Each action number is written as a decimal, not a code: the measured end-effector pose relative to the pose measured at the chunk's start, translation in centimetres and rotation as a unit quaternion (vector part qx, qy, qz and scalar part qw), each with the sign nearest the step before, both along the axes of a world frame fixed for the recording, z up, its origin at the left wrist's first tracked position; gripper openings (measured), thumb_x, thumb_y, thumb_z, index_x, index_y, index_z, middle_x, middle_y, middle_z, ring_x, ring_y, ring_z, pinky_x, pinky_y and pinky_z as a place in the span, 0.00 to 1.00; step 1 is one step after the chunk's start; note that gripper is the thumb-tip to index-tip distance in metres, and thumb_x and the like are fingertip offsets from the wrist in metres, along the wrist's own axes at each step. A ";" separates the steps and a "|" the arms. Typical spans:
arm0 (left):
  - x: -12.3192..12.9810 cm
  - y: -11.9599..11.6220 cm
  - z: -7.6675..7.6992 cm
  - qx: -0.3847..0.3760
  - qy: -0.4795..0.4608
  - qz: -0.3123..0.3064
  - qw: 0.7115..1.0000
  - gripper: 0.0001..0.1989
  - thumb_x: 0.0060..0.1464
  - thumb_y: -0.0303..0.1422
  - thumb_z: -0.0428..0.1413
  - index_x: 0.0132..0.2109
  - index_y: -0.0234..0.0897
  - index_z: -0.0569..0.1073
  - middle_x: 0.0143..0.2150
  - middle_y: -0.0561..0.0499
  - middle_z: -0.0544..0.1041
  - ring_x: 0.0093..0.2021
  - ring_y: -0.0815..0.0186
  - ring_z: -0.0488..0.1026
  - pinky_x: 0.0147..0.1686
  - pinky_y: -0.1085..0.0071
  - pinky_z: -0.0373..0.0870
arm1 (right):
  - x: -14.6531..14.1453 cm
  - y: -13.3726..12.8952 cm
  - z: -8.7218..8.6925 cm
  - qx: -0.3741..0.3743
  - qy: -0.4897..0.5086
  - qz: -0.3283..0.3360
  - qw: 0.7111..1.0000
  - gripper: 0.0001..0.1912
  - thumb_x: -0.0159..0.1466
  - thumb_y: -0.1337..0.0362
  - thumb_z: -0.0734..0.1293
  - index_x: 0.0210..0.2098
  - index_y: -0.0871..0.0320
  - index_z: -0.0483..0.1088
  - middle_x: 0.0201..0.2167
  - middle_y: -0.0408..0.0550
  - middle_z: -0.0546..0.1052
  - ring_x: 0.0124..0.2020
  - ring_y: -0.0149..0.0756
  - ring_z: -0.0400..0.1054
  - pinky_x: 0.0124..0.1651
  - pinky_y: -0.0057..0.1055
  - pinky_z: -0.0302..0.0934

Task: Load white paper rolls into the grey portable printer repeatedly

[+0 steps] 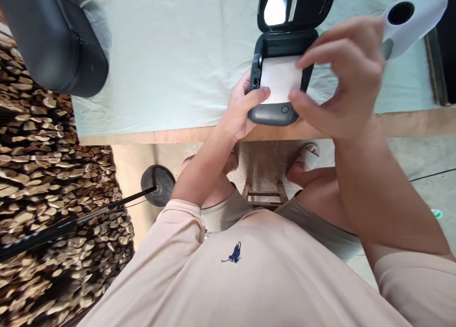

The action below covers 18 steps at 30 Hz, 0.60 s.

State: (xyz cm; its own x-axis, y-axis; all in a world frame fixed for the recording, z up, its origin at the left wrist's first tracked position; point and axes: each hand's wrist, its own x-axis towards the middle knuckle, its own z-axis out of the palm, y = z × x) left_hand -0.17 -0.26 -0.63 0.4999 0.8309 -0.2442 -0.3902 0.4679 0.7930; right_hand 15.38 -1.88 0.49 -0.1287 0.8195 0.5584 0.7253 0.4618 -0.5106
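Note:
A dark grey device [274, 115] with a power button is held over the table's front edge, its black lid [309, 8] raised. Inside lies a white paper block or roll [280, 80]. My left hand [245, 101] grips the device's left side, the thumb resting on the white paper's lower left corner. Over the right side of the device is my right hand [349, 75], slightly blurred, with thumb and index finger apart near the paper's right edge. Nothing shows between those fingers.
A black rounded case [64, 42] stands at the table's left. On the right are a white object with a dark round opening [415, 23] and a dark flat object [443, 46]. Stacked firewood [53, 146] and a stand's round base [156, 184] are at the left, below the table [167, 61].

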 end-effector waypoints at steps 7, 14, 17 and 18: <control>0.4 -0.2 0.4 0.031 -0.007 0.017 0.999 0.11 0.45 0.30 0.47 0.40 0.40 0.62 0.36 0.53 0.69 0.41 0.66 0.68 0.36 0.72 0.65 | -0.1 -0.5 -0.5 -0.014 0.009 0.020 1.000 0.09 0.45 0.58 0.61 0.26 0.52 0.66 0.36 0.36 0.64 0.44 0.22 0.54 0.51 0.29 0.52; 0.5 -0.4 0.5 0.011 0.062 0.019 0.998 0.25 0.37 0.21 0.52 0.46 0.40 0.60 0.29 0.57 0.69 0.41 0.70 0.68 0.42 0.71 0.65 | -1.2 0.1 0.2 -0.049 0.255 -0.006 0.966 0.25 0.51 0.53 0.55 0.47 0.48 0.42 0.48 0.41 0.51 0.42 0.14 0.54 0.33 0.14 0.50; 0.6 -0.7 0.7 -0.017 0.072 0.034 0.997 0.31 0.35 0.21 0.53 0.50 0.43 0.57 0.29 0.56 0.69 0.42 0.69 0.68 0.44 0.70 0.64 | -1.3 0.8 -0.3 -0.083 0.351 0.078 0.930 0.30 0.51 0.46 0.51 0.48 0.46 0.32 0.38 0.41 0.59 0.27 0.11 0.50 0.30 0.16 0.48; 0.6 -0.7 0.7 -0.020 0.074 0.042 0.996 0.32 0.36 0.21 0.53 0.50 0.43 0.56 0.30 0.56 0.70 0.41 0.70 0.68 0.45 0.70 0.63 | -1.2 1.0 -0.5 -0.089 0.346 0.082 0.930 0.30 0.51 0.45 0.48 0.48 0.47 0.32 0.36 0.42 0.60 0.26 0.12 0.48 0.30 0.17 0.48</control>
State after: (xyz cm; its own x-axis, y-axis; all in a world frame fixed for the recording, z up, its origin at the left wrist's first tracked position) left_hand 0.45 -0.96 0.04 0.3854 0.8564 -0.3436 -0.3092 0.4706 0.8264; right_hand 14.20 -0.93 -0.01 0.0800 0.9083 0.4105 0.1214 0.3999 -0.9085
